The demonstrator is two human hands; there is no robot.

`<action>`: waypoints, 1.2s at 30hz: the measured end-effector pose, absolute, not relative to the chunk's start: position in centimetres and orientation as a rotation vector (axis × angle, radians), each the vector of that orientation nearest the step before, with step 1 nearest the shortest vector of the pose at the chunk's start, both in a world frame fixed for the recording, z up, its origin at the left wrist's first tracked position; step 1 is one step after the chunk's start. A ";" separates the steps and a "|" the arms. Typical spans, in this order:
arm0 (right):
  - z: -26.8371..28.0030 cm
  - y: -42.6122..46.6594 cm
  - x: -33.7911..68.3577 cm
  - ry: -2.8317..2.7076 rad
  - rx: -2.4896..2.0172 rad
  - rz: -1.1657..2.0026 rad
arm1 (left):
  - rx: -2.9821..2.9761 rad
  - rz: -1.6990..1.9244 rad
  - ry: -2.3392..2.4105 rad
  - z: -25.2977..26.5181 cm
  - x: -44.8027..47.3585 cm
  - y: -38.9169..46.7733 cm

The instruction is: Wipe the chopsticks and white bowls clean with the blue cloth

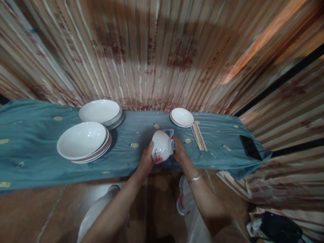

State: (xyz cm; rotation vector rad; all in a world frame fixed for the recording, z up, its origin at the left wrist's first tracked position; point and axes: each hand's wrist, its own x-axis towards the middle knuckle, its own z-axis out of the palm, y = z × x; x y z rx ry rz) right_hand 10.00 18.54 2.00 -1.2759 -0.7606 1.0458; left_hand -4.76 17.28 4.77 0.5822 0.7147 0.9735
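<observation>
Over the front part of the table, a white bowl [160,148] with a red flower print is held tipped on its side, its foot turned to the right. My left hand [146,158] is closed on the bowl's left side, thumb on the outer wall. At the foot end, my right hand [179,151] grips the bowl, its fingers mostly hidden. A pale greyish piece [169,131] sticks up behind the bowl near my right fingers; its kind is unclear. Beyond my right hand lie several wooden chopsticks [199,136] beside small red-rimmed dishes [182,117].
On the left of the blue-green tablecloth [131,125] stand a stack of large bowls [82,140] and a stack of plates [100,110]. A black phone [250,147] lies near the right end. Patterned curtains [152,57] hang right behind the table; dark bars cross at right.
</observation>
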 end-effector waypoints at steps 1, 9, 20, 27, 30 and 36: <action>1.9 18.5 10.0 -0.731 -1.271 1.069 | 0.557 0.976 0.707 4.9 -4.8 17.3; 1.9 17.8 9.1 -0.618 -1.238 1.168 | 0.295 1.075 0.675 7.3 -5.5 18.6; 1.4 17.0 8.0 -0.835 -1.329 0.931 | 0.200 1.113 0.787 7.4 -6.2 19.6; 1.5 16.1 7.4 -0.900 -1.428 0.827 | 0.237 1.098 0.812 7.5 -6.4 19.5; 1.8 15.8 7.0 -0.928 -1.444 0.795 | 0.218 1.111 0.799 7.7 -6.3 19.5; 2.5 14.9 5.8 -1.052 -1.439 0.673 | 0.231 1.115 0.773 7.9 -6.0 19.2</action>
